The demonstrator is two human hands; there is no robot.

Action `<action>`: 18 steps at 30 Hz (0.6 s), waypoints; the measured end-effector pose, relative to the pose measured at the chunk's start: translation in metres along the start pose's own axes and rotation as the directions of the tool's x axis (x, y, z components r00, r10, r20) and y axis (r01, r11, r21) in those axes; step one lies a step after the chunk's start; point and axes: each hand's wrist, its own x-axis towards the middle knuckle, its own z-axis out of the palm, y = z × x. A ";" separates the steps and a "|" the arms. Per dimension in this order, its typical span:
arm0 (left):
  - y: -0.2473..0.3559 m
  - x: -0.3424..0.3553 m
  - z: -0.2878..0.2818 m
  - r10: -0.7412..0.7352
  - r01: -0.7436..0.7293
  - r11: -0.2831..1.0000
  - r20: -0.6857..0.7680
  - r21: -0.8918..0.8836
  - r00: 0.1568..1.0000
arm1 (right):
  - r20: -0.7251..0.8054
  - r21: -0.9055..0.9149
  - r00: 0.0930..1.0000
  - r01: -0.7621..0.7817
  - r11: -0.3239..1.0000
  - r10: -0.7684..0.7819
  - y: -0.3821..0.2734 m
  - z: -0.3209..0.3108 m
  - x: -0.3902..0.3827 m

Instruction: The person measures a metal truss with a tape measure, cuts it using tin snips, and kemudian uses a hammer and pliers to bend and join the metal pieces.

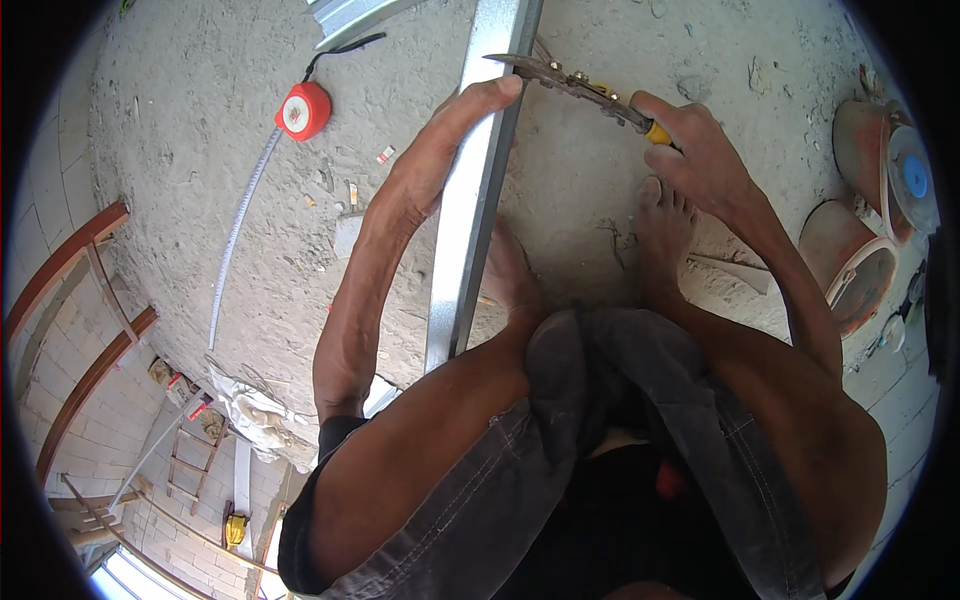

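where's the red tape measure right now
In the head view, the red tape measure lies on the dusty floor at upper left, left of the silvery metal profile, with its extended blade running down the picture.

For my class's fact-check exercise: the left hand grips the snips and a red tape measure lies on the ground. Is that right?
No: the head view shows the right hand gripping the snips; the red tape measure does lie on the ground.
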 end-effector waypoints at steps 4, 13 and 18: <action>-0.003 0.008 -0.007 -0.045 0.047 0.999 0.073 -0.025 0.996 | 0.005 -0.030 1.000 -0.004 1.000 0.004 -0.007 -0.001 0.004; 0.000 0.024 -0.011 -0.014 0.002 0.989 0.081 0.149 0.997 | -0.299 -0.152 0.938 0.137 0.979 -0.178 0.014 0.021 0.023; 0.004 0.028 -0.013 0.082 -0.089 0.971 0.040 0.222 0.996 | -0.131 -0.183 0.988 0.057 0.982 -0.081 0.012 0.027 0.020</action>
